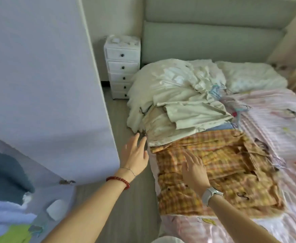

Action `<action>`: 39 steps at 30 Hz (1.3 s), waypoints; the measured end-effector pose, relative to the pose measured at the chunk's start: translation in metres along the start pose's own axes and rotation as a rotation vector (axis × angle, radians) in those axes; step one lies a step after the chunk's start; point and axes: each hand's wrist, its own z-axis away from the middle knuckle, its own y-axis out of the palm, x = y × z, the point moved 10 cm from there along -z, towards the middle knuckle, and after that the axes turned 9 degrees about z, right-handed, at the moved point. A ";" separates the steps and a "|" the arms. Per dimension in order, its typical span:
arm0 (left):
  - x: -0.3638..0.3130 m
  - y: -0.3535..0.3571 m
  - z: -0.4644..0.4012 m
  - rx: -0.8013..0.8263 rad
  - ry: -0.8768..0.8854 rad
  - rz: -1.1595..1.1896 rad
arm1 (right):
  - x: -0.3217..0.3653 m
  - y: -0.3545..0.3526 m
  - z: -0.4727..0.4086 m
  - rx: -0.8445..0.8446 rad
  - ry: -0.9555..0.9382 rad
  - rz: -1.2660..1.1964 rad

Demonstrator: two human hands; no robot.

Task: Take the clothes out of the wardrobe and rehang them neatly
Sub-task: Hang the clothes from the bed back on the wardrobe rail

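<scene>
Two spread, empty hands, left hand (135,155) and right hand (193,168), reach over the plaid garment (222,160) atop the clothes pile (178,106) at two o'clock on the bed (275,120); gripping its shoulders evenly would likely keep it uncreased.

We are in a home bedroom: a bed (275,109) with a padded headboard (214,41), a pillow (249,76), a white drawer chest (122,67) beside it, and a wardrobe door (43,85) standing open.
</scene>
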 end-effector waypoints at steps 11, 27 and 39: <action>-0.220 0.257 -0.062 0.527 0.325 -0.145 | -0.330 0.014 0.038 0.011 0.685 -0.156; -0.272 0.498 -0.013 1.071 0.414 -0.285 | -0.565 0.058 -0.029 -0.064 0.882 -0.272; -0.273 0.492 -0.014 1.102 0.398 -0.308 | -0.575 0.064 -0.060 -0.002 0.928 -0.410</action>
